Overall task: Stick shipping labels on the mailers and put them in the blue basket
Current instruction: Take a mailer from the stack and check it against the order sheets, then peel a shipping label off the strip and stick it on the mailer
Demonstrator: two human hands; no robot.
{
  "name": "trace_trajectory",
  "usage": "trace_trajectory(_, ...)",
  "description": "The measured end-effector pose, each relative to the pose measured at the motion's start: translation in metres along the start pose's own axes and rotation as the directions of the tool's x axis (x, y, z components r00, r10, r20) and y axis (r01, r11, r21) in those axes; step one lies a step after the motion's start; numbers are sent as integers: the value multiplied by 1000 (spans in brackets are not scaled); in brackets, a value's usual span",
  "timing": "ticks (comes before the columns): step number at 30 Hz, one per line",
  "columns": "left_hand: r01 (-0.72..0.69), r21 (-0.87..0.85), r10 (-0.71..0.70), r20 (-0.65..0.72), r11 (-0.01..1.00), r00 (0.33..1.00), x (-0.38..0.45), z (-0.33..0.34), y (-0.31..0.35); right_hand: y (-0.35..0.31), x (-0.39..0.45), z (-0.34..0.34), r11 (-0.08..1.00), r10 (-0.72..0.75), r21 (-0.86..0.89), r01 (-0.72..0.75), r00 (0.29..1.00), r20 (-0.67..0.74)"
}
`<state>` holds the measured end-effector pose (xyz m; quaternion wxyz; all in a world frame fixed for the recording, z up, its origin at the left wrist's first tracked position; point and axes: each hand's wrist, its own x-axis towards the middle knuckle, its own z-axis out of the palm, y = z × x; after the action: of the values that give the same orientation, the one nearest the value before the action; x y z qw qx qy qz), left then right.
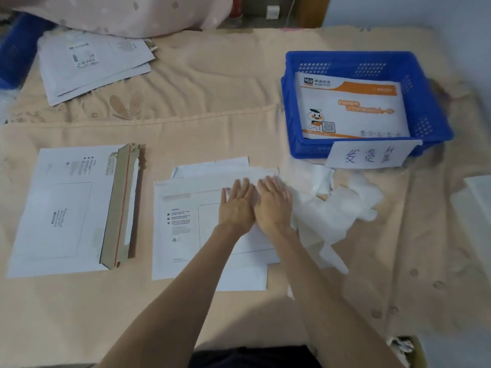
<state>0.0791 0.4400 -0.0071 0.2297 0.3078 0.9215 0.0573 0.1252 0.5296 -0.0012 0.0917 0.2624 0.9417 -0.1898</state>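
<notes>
Your hands (pixel 255 205) cover the label area on the near mailer (pixel 186 229); its small print is too blurred to read, and the far-left blue bin (pixel 13 54) is cropped.

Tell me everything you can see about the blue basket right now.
The blue basket is a rectangular plastic crate with perforated walls, standing upright on the beige cloth at the far right. One white-and-orange printed mailer lies flat inside it. A white paper sign with handwritten characters hangs on its near wall. Neither hand touches it.
</notes>
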Motion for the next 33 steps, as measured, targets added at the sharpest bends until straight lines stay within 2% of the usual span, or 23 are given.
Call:
trace_trajectory(4, 30, 77, -32, 27, 997, 999, 0, 6, 1, 11, -7, 8, 994, -47, -93, 58, 992, 116)
trace_trajectory(9, 79, -3, -79, -14, 997, 997, -2, 2, 7, 18, -4, 3, 986, -81, -124, 109, 974, 211)
trace_trajectory(11, 122, 5, -121, -85, 992, 989, 5, -5, 14, 18, 6, -12, 996, -84, 42, 76, 964, 251)
trace_trajectory(12, 143, 3, -141, -128, 990, 982, 10, -8, 18, 19, 9, -20, 974, -81, 224, 25, 967, 243)
trace_trajectory(14, 191, -24, -192, -180, 981, 965, 21, -16, 25, 24, 12, -37, 793, -34, 605, -70, 987, 158)
trace_trajectory(15, 213, -46, -218, -195, 976, 956, 25, -19, 29, 30, 13, -45, 698, 12, 712, -68, 996, 84)
trace_trajectory(17, 213, -119, -236, -232, 970, 944, 32, -25, 41, 48, 9, -58, 603, 142, 798, -5, 985, -101)
trace_trajectory(18, 172, -176, -214, -260, 969, 942, 33, -27, 50, 59, 4, -64, 565, 243, 824, 29, 949, -200)
trace_trajectory(19, 103, -244, -172, -281, 964, 944, 34, -28, 62, 73, 0, -67, 533, 373, 844, 56, 880, -294)
trace_trajectory(21, -62, -397, -65, -297, 916, 953, 33, -27, 90, 105, -12, -67, 502, 637, 864, 44, 656, -404)
trace_trajectory(23, -206, -477, 74, -280, 854, 957, 28, -19, 119, 136, -23, -62, 442, 807, 892, -93, 475, -350)
trace_trajectory(25, -327, -452, 241, -237, 830, 941, 21, -6, 145, 161, -32, -54, 318, 906, 898, -305, 376, -193)
trace_trajectory(26, -369, -416, 304, -214, 831, 928, 18, 0, 155, 170, -35, -50, 263, 929, 879, -397, 351, -119)
trace_trajectory(28, -410, -290, 375, -169, 865, 911, 15, 13, 168, 185, -38, -40, 208, 924, 851, -481, 381, -10)
trace_trajectory(31, -387, -125, 379, -86, 913, 921, 14, 26, 176, 195, -36, -30, 205, 857, 877, -434, 513, 54)
trace_trajectory(33, -370, -118, 366, -56, 921, 929, 13, 28, 178, 197, -35, -28, 194, 849, 889, -415, 525, 60)
